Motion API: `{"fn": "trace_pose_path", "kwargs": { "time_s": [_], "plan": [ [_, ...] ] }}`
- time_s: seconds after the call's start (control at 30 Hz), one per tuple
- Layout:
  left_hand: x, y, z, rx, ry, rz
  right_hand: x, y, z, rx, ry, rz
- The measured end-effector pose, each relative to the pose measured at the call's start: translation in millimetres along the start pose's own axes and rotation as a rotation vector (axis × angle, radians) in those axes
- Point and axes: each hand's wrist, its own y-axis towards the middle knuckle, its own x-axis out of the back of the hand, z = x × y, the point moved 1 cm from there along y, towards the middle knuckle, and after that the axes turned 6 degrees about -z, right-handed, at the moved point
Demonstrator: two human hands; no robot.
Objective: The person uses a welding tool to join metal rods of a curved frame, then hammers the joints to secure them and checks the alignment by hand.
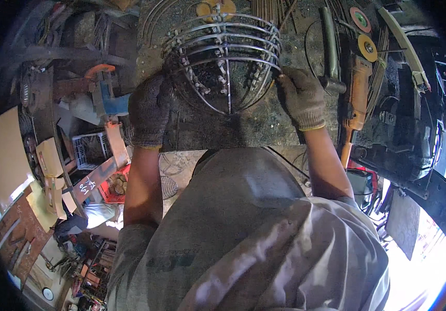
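A dome-shaped cage of bent metal rods rests on the dark workbench. Several curved rods are stacked across it, joined to upright ribs with lumpy welds. My right hand, in a knitted glove, pinches the right end of the nearest curved rod between thumb and fingers. At the cage's left side is my left hand, gloved too and closed against the rim. Its fingertips are in shadow, though it appears to grip the rod there.
Right of my right hand lie a hammer and an orange angle grinder with a yellow disc. A pink-rimmed disc lies beyond. Thin rods lie at the back. A red crate stands low at left.
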Motion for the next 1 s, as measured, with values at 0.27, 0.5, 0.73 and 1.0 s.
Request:
{"fn": "trace_pose_path", "kwargs": {
  "time_s": [0.27, 0.5, 0.73, 1.0],
  "plan": [
    [1, 4, -5, 0.015, 0.029, 0.055, 2, 0, 4, 0.003, 0.001, -0.006],
    [1, -3, 0, 0.059, 0.025, 0.099, 3, 0, 9, -0.026, 0.025, -0.007],
    [1, -1, 0, 0.01, 0.066, 0.044, 3, 1, 5, 0.037, 0.014, -0.02],
    [0, -1, -1, -0.003, -0.006, -0.004, 4, 1, 7, 0.004, 0.018, -0.011]
  ]
}}
